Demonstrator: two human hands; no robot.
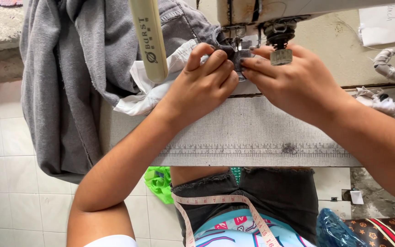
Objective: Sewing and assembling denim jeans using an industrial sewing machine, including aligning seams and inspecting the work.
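Head view shows, nearest, one tape measure [216,201] hanging over the lap, then one table [252,132] with a ruler strip [252,151] along its front edge. Two hands work further away: the left hand [202,87] and the right hand [293,77] both pinch one grey garment [78,68] under the needle of one sewing machine [270,18]. The garment's long side hangs down off the table's left end. One white cloth [149,91] lies under it.

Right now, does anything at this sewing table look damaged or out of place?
A dark smudge stains the printed ruler along the table's front edge. Most of the grey garment hangs off the table's left side. Both hands, left hand and right hand, pinch fabric at the needle.
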